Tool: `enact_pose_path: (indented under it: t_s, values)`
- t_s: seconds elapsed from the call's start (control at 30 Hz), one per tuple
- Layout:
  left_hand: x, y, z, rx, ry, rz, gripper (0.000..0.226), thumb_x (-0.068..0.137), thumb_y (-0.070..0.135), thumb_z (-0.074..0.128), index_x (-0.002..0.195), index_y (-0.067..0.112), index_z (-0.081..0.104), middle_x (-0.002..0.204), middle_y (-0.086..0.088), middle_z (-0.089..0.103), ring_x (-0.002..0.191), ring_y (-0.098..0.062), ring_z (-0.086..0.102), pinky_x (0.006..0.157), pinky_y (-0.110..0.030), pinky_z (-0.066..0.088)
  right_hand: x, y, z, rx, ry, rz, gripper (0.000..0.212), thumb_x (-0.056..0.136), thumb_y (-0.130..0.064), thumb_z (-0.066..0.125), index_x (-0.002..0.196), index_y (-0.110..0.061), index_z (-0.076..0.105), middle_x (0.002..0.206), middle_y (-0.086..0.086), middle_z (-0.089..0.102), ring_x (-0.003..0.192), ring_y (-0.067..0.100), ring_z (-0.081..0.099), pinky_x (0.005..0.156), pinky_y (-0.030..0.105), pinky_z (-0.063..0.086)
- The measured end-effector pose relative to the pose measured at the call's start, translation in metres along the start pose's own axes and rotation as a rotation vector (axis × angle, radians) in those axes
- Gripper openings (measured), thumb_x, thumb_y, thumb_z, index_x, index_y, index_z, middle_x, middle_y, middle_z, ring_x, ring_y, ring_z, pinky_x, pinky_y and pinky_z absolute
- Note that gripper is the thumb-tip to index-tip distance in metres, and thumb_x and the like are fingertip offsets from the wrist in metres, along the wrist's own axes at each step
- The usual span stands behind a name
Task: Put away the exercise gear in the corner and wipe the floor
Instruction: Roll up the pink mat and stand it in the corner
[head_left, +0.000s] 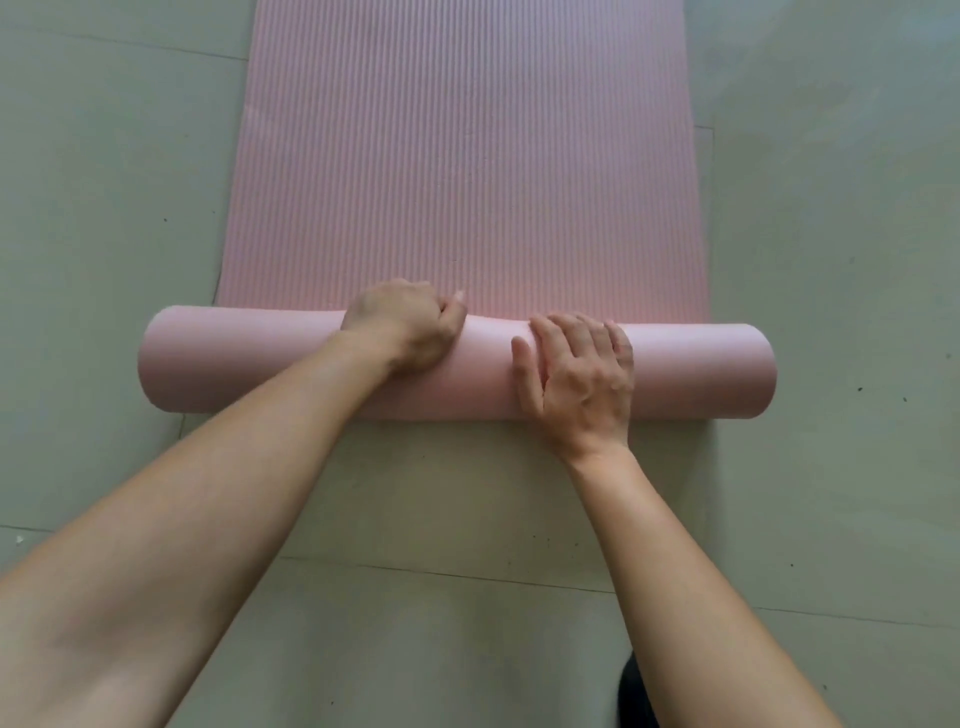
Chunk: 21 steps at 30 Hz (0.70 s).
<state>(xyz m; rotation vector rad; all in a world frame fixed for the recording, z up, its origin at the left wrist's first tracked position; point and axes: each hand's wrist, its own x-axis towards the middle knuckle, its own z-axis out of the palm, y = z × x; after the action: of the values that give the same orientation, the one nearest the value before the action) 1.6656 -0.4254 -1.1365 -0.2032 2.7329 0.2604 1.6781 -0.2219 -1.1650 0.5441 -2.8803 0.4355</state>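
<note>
A pink ribbed exercise mat (462, 156) lies flat on the floor and runs away from me to the top edge of the view. Its near end is wound into a thick roll (249, 364) lying crosswise. My left hand (405, 325) sits on top of the roll left of centre, fingers curled over its far side and gripping it. My right hand (576, 374) lies flat on the roll right of centre, fingers spread and pressing down. The roll dents slightly between the two hands.
Pale grey-green tiled floor (104, 208) surrounds the mat on both sides and in front of me, with small dark specks on it. A dark shape (636, 691), partly hidden by my right forearm, shows at the bottom edge.
</note>
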Motion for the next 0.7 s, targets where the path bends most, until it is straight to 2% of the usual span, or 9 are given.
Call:
enact_pose_path:
  t_s: [0.07, 0.13, 0.23, 0.33, 0.43, 0.5, 0.53, 0.6, 0.7]
  values:
    - [-0.002, 0.0, 0.002, -0.028, -0.117, -0.025, 0.061, 0.098, 0.052, 0.024, 0.108, 0.013, 0.069, 0.117, -0.019, 0.065, 0.108, -0.036, 0.06, 0.087, -0.04, 0.046, -0.007, 0.001, -0.004, -0.008, -0.027, -0.003, 0.04, 0.096, -0.046, 0.047, 0.097, -0.018, 0.076, 0.094, 0.003, 0.074, 0.091, 0.028, 0.066, 0.095, 0.043, 0.043]
    - [-0.016, 0.0, 0.016, -0.05, -0.126, -0.04, 0.06, 0.099, 0.05, 0.024, 0.107, 0.011, 0.069, 0.116, -0.02, 0.065, 0.107, -0.037, 0.06, 0.088, -0.04, 0.046, -0.007, -0.001, -0.009, 0.012, -0.058, 0.039, 0.039, 0.092, -0.043, 0.048, 0.078, -0.018, 0.075, 0.076, 0.003, 0.073, 0.073, 0.029, 0.065, 0.082, 0.04, 0.043]
    - [-0.046, 0.003, 0.028, -0.106, 0.132, -0.038, 0.056, 0.1, 0.042, 0.026, 0.091, 0.009, 0.071, 0.106, -0.015, 0.067, 0.102, -0.036, 0.06, 0.082, -0.041, 0.047, 0.001, -0.008, -0.019, -0.024, -0.156, 0.049, 0.045, 0.09, -0.042, 0.044, 0.062, -0.016, 0.067, 0.064, 0.006, 0.068, 0.063, 0.031, 0.061, 0.075, 0.037, 0.041]
    - [-0.059, 0.007, 0.024, -0.076, 0.395, -0.032, 0.048, 0.097, 0.038, 0.033, 0.086, 0.008, 0.07, 0.101, -0.011, 0.066, 0.091, -0.035, 0.059, 0.075, -0.042, 0.044, 0.031, -0.011, -0.026, -0.08, -0.388, 0.071, 0.055, 0.096, -0.047, 0.036, 0.08, -0.012, 0.075, 0.081, 0.015, 0.071, 0.079, 0.035, 0.066, 0.073, 0.036, 0.04]
    - [-0.067, 0.012, 0.027, 0.016, 0.335, -0.034, 0.051, 0.097, 0.047, 0.029, 0.1, 0.014, 0.069, 0.095, -0.01, 0.068, 0.087, -0.034, 0.06, 0.074, -0.041, 0.04, 0.068, -0.016, -0.021, -0.11, -0.735, 0.129, 0.056, 0.098, -0.05, 0.034, 0.112, -0.011, 0.071, 0.115, 0.019, 0.068, 0.11, 0.036, 0.062, 0.085, 0.037, 0.046]
    - [-0.073, 0.012, 0.034, 0.057, 0.262, -0.072, 0.059, 0.098, 0.052, 0.024, 0.09, 0.014, 0.069, 0.082, -0.009, 0.068, 0.077, -0.033, 0.06, 0.07, -0.039, 0.037, 0.072, -0.022, -0.014, -0.152, -0.88, 0.141, 0.051, 0.098, -0.046, 0.035, 0.122, -0.012, 0.066, 0.125, 0.016, 0.065, 0.117, 0.033, 0.06, 0.091, 0.038, 0.046]
    - [-0.076, 0.011, 0.038, 0.072, 0.249, -0.083, 0.062, 0.098, 0.053, 0.023, 0.082, 0.014, 0.069, 0.077, -0.009, 0.067, 0.073, -0.033, 0.059, 0.069, -0.039, 0.036, 0.069, -0.023, -0.01, -0.172, -0.878, 0.136, 0.05, 0.097, -0.045, 0.036, 0.121, -0.014, 0.066, 0.124, 0.015, 0.066, 0.116, 0.033, 0.06, 0.09, 0.038, 0.046]
    - [-0.08, 0.009, 0.041, 0.084, 0.273, -0.076, 0.06, 0.098, 0.05, 0.027, 0.071, 0.014, 0.066, 0.07, -0.009, 0.066, 0.067, -0.032, 0.059, 0.067, -0.039, 0.036, 0.053, -0.023, -0.007, -0.16, -0.719, 0.137, 0.047, 0.098, -0.047, 0.036, 0.113, -0.016, 0.069, 0.114, 0.012, 0.069, 0.107, 0.033, 0.064, 0.084, 0.038, 0.046]
    - [-0.072, 0.009, 0.026, 0.027, 0.288, -0.047, 0.056, 0.098, 0.038, 0.031, 0.064, 0.01, 0.065, 0.066, -0.015, 0.068, 0.06, -0.033, 0.061, 0.069, -0.038, 0.043, 0.024, -0.026, -0.014, 0.006, -0.249, 0.143, 0.039, 0.102, -0.041, 0.04, 0.09, -0.015, 0.067, 0.087, 0.009, 0.07, 0.081, 0.035, 0.066, 0.071, 0.038, 0.045]
